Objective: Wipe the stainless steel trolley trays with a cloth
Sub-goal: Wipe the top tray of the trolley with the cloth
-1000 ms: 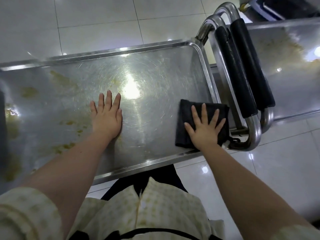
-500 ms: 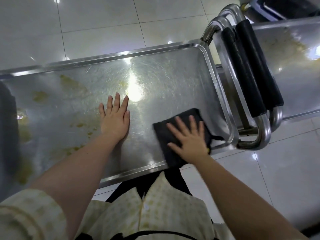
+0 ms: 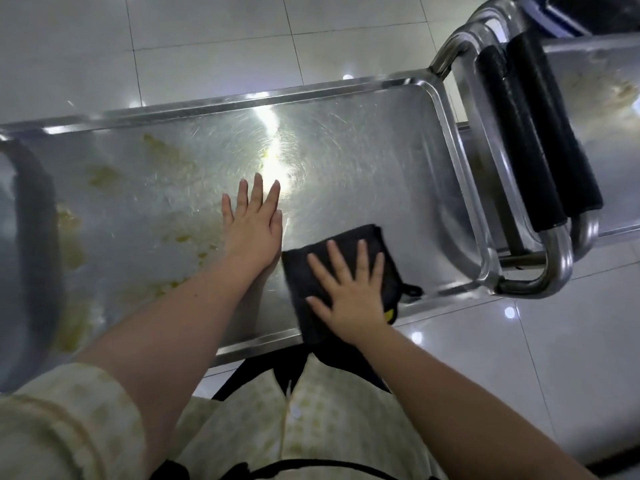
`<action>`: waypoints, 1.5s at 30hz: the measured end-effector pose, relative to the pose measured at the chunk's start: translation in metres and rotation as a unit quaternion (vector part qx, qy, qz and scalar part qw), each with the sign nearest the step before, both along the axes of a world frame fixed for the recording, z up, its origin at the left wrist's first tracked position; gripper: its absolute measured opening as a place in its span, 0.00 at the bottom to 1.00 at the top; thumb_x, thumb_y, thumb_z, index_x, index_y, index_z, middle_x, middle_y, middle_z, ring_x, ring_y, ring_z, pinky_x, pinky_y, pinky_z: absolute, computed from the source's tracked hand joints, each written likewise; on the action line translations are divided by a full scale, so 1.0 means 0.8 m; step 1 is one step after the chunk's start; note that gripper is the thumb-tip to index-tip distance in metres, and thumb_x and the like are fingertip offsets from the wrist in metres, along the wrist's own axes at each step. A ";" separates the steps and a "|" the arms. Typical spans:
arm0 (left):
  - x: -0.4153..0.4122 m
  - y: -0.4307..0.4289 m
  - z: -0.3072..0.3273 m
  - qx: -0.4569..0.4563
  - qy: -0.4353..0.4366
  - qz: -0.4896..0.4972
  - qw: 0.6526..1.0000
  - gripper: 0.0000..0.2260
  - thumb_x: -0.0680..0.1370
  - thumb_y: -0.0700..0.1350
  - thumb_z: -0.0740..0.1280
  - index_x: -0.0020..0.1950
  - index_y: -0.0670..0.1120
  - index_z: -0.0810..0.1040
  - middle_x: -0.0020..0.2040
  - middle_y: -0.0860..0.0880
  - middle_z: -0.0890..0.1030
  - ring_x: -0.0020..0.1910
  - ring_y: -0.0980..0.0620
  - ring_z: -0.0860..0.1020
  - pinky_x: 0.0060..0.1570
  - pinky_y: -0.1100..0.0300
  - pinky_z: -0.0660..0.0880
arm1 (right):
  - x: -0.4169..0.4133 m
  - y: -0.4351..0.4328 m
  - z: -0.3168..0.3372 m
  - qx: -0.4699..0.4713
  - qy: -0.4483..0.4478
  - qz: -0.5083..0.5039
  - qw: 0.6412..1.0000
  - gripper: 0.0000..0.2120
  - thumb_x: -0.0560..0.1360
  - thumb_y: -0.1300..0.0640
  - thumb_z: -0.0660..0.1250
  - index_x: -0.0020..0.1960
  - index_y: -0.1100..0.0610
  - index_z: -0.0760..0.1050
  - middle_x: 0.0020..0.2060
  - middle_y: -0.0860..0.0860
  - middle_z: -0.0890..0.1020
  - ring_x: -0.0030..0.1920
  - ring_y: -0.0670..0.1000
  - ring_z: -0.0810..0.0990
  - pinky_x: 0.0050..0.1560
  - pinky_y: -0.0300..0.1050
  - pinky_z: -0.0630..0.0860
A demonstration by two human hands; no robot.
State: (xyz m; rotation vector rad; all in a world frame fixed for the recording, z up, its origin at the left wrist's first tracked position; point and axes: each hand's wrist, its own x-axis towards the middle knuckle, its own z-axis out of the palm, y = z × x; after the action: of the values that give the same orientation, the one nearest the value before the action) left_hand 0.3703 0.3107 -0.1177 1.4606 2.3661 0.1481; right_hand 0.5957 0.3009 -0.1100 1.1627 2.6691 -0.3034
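A long stainless steel trolley tray (image 3: 363, 140) fills the middle of the head view, with yellow-brown smears (image 3: 104, 174) over its left half. My right hand (image 3: 349, 289) lies flat, fingers spread, on a black cloth (image 3: 349, 237) at the tray's near edge. My left hand (image 3: 254, 223) rests palm down on the bare steel just left of the cloth, holding nothing. The tray's right part looks shiny, with swirl marks.
Two chrome trolley handles with black foam grips (image 3: 530, 133) stand at the tray's right end. A second steel tray (image 3: 602, 81) with dried stains lies beyond them. White glossy floor tiles (image 3: 207, 39) surround the trolleys. A dark curved shape (image 3: 38, 237) covers the tray's left end.
My right hand has slid the black cloth leftward along the tray's near edge, from the right corner until it sits beside my left hand. My left hand stays planted.
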 end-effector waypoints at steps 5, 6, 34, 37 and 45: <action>-0.020 -0.006 0.018 0.077 -0.097 0.003 0.992 0.23 0.84 0.45 0.53 0.79 0.52 0.54 0.80 0.47 0.49 0.79 0.43 0.44 0.75 0.45 0.42 | -0.054 -0.045 -0.006 -0.003 0.003 0.042 0.999 0.34 0.76 0.31 0.49 0.79 0.41 0.48 0.79 0.52 0.50 0.76 0.70 0.42 0.70 0.75 0.41; -0.026 -0.013 0.020 0.090 -0.093 0.011 0.992 0.24 0.83 0.45 0.53 0.80 0.51 0.54 0.80 0.46 0.49 0.79 0.42 0.45 0.75 0.45 0.43 | -0.053 -0.045 -0.006 -0.002 0.005 0.040 0.999 0.34 0.76 0.31 0.50 0.79 0.40 0.47 0.79 0.51 0.50 0.76 0.70 0.42 0.70 0.75 0.42; -0.232 -0.080 -0.009 -0.046 0.097 0.005 0.994 0.27 0.80 0.62 0.38 0.78 0.59 0.39 0.80 0.50 0.38 0.77 0.47 0.34 0.71 0.36 0.33 | -0.282 0.105 -0.014 -0.027 -0.038 -0.069 0.997 0.33 0.74 0.27 0.36 0.75 0.35 0.32 0.78 0.47 0.37 0.75 0.67 0.33 0.68 0.72 0.30; -0.234 -0.080 -0.016 -0.034 0.090 0.003 0.995 0.27 0.79 0.63 0.36 0.78 0.60 0.37 0.80 0.51 0.37 0.77 0.47 0.34 0.71 0.35 0.35 | -0.315 0.117 -0.013 -0.036 -0.045 -0.111 0.992 0.32 0.74 0.28 0.37 0.75 0.35 0.32 0.78 0.46 0.36 0.75 0.67 0.32 0.67 0.72 0.30; -0.236 -0.080 -0.014 -0.020 0.072 0.001 0.997 0.26 0.81 0.62 0.37 0.79 0.60 0.39 0.80 0.51 0.39 0.78 0.47 0.37 0.72 0.35 0.38 | -0.176 -0.063 -0.001 -0.040 -0.029 -0.047 0.998 0.33 0.78 0.31 0.42 0.79 0.41 0.43 0.79 0.51 0.46 0.76 0.69 0.41 0.69 0.76 0.45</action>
State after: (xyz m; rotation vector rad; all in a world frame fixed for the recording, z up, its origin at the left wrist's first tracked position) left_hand 0.1815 0.2469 -0.1293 1.4952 2.4691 -0.0046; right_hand 0.4546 0.2507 -0.1109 1.2554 2.5325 -0.3819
